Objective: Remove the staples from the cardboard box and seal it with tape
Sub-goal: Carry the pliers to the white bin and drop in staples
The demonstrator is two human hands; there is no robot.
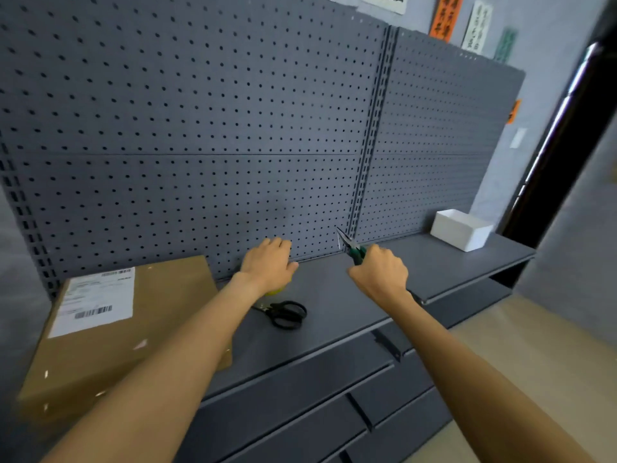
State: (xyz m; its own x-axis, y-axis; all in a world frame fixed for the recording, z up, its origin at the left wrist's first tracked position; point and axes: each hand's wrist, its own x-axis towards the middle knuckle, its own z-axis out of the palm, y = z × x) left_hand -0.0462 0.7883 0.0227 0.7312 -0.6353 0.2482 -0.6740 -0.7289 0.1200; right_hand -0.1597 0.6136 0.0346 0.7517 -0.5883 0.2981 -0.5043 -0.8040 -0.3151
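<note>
A big gray pegboard [200, 128] with rows of little holes fills the back. In front of it runs a long gray shelf [334, 295], with drawers [300, 396] under it.

The box [110, 329] is made of brown cardboard. It lies flat on the left end of the shelf. A white label [96, 300] with black bar codes is stuck on its top. Small shiny bits show along its near edges; they are too small to tell what they are.

A white tub [462, 230] sits far off on the right end of the shelf, next to the pegboard.

Two bare arms reach out over the shelf. The left hand [268, 269] is near the bottom of the pegboard, palm down, with its fingers bent. A bit of something yellow-green [276, 290] peeks out from under it. I cannot tell if the hand holds that thing or only covers it.

The right hand [380, 272] is wrapped tight around the green handles of the pliers [350, 245]. Their thin metal tip points up toward the pegboard.

Black scissors [285, 314] lie flat on the shelf between the two arms, just below the left hand. Nothing touches them.
</note>
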